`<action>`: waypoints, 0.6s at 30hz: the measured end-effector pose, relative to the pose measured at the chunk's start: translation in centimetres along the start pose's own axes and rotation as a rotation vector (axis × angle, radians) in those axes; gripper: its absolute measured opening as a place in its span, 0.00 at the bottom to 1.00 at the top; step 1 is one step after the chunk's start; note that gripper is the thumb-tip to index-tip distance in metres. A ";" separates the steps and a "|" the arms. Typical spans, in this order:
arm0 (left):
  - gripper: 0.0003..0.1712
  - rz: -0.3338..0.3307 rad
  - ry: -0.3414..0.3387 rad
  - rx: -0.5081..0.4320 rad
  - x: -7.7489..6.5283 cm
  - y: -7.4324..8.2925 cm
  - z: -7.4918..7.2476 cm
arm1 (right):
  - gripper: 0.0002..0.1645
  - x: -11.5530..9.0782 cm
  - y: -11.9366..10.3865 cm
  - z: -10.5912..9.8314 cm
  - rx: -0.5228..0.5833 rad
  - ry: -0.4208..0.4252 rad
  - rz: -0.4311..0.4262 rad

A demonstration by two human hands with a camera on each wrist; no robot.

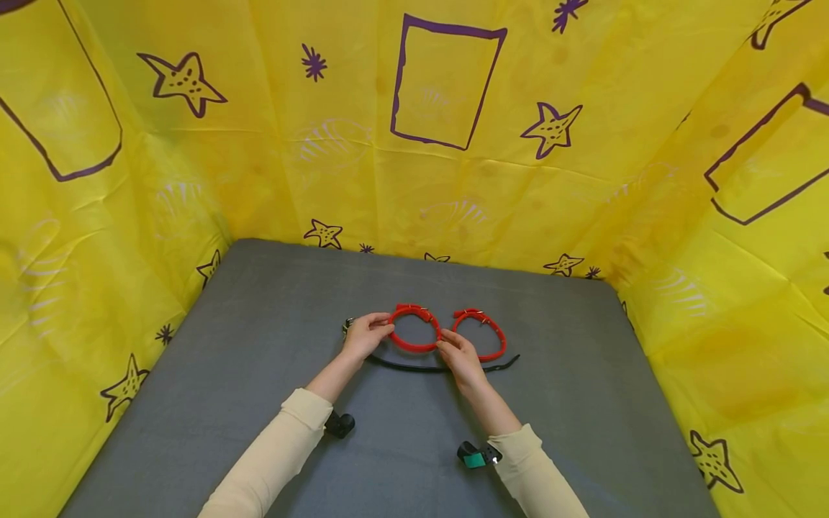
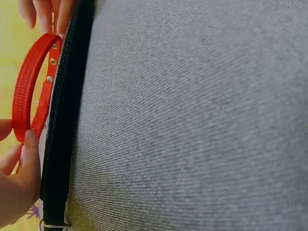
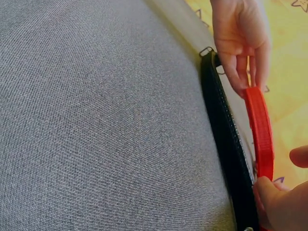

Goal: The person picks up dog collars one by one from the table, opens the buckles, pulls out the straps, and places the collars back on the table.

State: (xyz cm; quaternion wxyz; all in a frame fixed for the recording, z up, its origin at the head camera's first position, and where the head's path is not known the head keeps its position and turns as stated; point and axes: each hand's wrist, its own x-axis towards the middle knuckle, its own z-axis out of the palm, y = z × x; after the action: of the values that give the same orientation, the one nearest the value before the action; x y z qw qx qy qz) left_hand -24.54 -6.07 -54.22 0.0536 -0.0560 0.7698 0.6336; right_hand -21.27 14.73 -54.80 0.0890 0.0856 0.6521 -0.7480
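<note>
Left hand and right hand pinch opposite sides of the red collar between them; clearance off counter hard to judge. Second collar just right of right hand, black belt below both. Keep pinch light, even, loop round.

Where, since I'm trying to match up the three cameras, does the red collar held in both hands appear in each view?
Head: the held red collar is below centre, between the left hand and the right hand.
Left wrist: the held red collar is near the left edge, mostly in the upper half.
Right wrist: the held red collar is toward the right edge, around mid-height.
Shared landmark: the black strap, visible in all three.
</note>
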 end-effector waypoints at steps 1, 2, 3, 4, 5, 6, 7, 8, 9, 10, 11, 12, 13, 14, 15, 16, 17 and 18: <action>0.20 -0.001 0.000 -0.003 0.0 -0.1 0.0 | 0.28 0.0 0.1 0.0 0.003 0.002 0.000; 0.20 -0.001 0.000 -0.006 0.0 -0.1 0.0 | 0.28 0.1 0.1 0.0 0.009 0.005 0.001; 0.20 -0.001 0.001 -0.008 -0.1 -0.2 0.0 | 0.27 0.1 0.2 0.0 0.014 0.011 0.004; 0.20 0.001 0.002 -0.011 -0.1 -0.2 0.0 | 0.27 0.1 0.2 0.0 0.014 0.013 0.000; 0.20 0.004 0.003 -0.017 -0.2 -0.2 0.0 | 0.27 0.1 0.3 0.0 0.016 0.020 0.000; 0.20 0.007 0.005 -0.023 -0.3 -0.2 0.0 | 0.27 0.2 0.3 0.0 0.018 0.027 -0.001; 0.19 0.012 0.007 -0.028 -0.3 -0.2 0.0 | 0.26 0.2 0.4 0.0 0.021 0.035 -0.003; 0.19 0.017 0.009 -0.031 -0.5 -0.2 0.0 | 0.26 0.2 0.4 -0.1 0.026 0.045 -0.002; 0.19 0.022 0.010 -0.034 -0.6 -0.2 0.0 | 0.25 0.2 0.4 -0.1 0.033 0.056 -0.003; 0.19 0.029 0.012 -0.035 -0.7 -0.2 0.0 | 0.25 0.2 0.5 -0.1 0.039 0.061 -0.009; 0.19 0.033 0.015 -0.038 -0.8 -0.2 0.0 | 0.25 0.2 0.5 -0.1 0.051 0.068 -0.012; 0.19 0.037 0.019 -0.036 -0.9 -0.2 0.0 | 0.25 0.2 0.5 -0.2 0.064 0.071 -0.018; 0.19 0.044 0.024 -0.033 -1.1 -0.2 0.0 | 0.25 0.2 0.6 -0.2 0.077 0.075 -0.022; 0.19 0.053 0.027 -0.029 -1.2 -0.2 0.0 | 0.25 0.1 0.6 -0.2 0.093 0.080 -0.023; 0.19 0.064 0.031 -0.024 -1.3 -0.3 -0.1 | 0.24 0.1 0.6 -0.3 0.099 0.083 -0.027; 0.18 0.077 0.037 -0.015 -1.4 -0.3 -0.1 | 0.24 0.1 0.6 -0.3 0.108 0.085 -0.028; 0.18 0.089 0.040 -0.008 -1.6 -0.3 -0.1 | 0.24 0.0 0.6 -0.4 0.113 0.088 -0.028; 0.19 0.100 0.043 0.004 -1.7 -0.3 -0.1 | 0.24 0.0 0.6 -0.4 0.120 0.093 -0.025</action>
State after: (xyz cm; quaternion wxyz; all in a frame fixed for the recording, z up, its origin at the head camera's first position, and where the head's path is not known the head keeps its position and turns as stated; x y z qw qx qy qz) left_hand -22.80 -6.21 -54.24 0.0054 -0.0308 0.7738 0.6327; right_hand -21.11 15.10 -55.40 0.0439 0.1173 0.6103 -0.7822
